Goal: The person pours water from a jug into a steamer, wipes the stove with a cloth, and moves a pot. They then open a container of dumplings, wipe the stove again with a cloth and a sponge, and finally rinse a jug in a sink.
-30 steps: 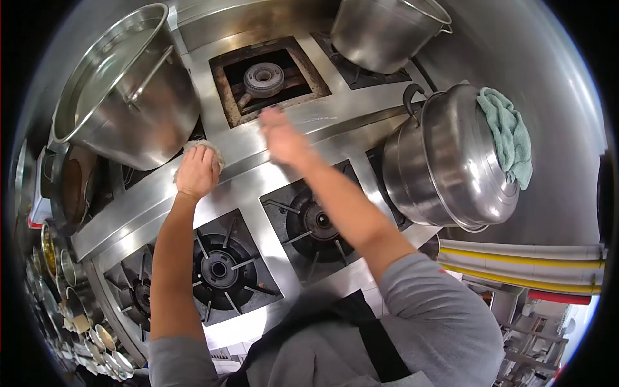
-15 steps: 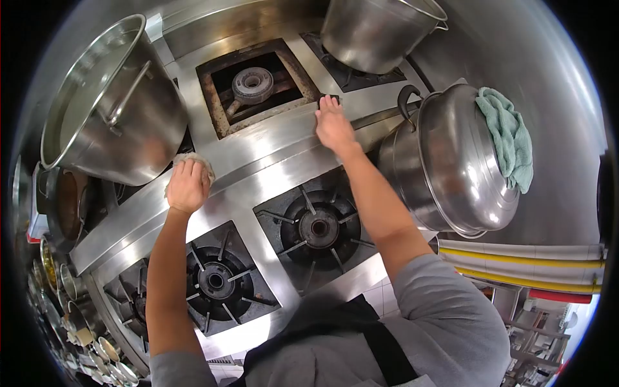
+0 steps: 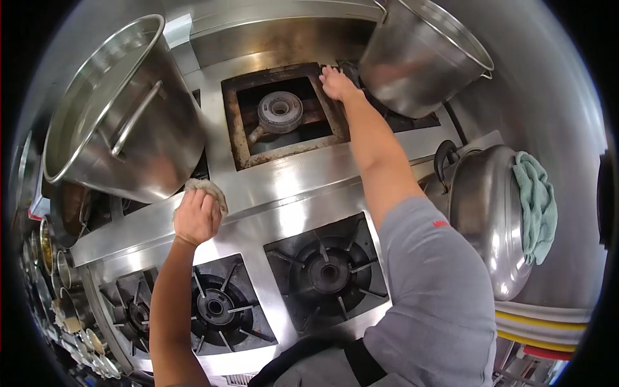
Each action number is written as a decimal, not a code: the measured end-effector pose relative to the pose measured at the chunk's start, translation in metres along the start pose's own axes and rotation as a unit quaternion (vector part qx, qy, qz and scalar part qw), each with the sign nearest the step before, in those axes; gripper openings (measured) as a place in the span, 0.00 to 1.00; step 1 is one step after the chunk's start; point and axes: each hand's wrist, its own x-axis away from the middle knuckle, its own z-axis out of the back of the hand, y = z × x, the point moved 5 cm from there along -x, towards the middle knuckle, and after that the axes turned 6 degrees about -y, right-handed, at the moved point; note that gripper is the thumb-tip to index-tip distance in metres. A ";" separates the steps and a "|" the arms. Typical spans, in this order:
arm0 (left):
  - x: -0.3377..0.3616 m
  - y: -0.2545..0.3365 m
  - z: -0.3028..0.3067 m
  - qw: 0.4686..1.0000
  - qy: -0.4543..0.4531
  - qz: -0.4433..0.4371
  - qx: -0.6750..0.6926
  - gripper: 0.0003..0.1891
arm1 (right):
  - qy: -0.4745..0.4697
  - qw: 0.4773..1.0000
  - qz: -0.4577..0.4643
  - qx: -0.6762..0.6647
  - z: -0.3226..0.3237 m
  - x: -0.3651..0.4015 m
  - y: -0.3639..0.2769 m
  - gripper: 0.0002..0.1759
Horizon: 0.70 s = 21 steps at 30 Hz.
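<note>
My left hand (image 3: 196, 216) is closed on a bunched beige cloth (image 3: 207, 193), pressed to the steel ledge just below the big stockpot (image 3: 155, 145) on the left. My right hand (image 3: 338, 84) reaches far forward to the right edge of the rusty square frame (image 3: 235, 129) around an uncovered burner (image 3: 280, 111). Its fingers press down together on a small dark pad, mostly hidden under them. Close to its right stands a tall steel pot (image 3: 419, 61) on a back burner.
Front burners with black grates (image 3: 329, 271) lie below my arms. At the right, a large lidded pot (image 3: 487, 219) carries a green towel (image 3: 536, 206). Several pans (image 3: 64, 271) crowd the far left. A yellow-striped edge (image 3: 541, 319) shows at lower right.
My right hand has moved forward, from the frame's near right corner to its far right side. My left hand stays on the ledge with the cloth. The view has shifted.
</note>
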 end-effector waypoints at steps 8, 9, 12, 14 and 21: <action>-0.002 0.002 0.003 1.000 0.017 -0.014 -0.007 0.11 | 0.113 0.992 -0.005 -0.054 -0.018 0.163 -0.023 0.25; -0.001 0.001 0.001 1.000 0.016 -0.008 -0.005 0.11 | 0.109 0.993 -0.003 -0.053 -0.017 0.147 -0.020 0.25; 0.000 -0.001 0.000 1.000 0.003 -0.007 0.025 0.07 | 0.065 0.997 0.007 -0.036 -0.002 0.045 -0.015 0.25; 0.001 -0.002 0.000 1.000 0.000 -0.001 0.026 0.08 | 0.074 0.997 0.019 -0.024 -0.004 -0.015 -0.007 0.23; 0.002 0.000 0.000 0.999 -0.004 -0.007 0.032 0.08 | 0.084 0.996 0.030 -0.020 -0.011 0.074 -0.014 0.26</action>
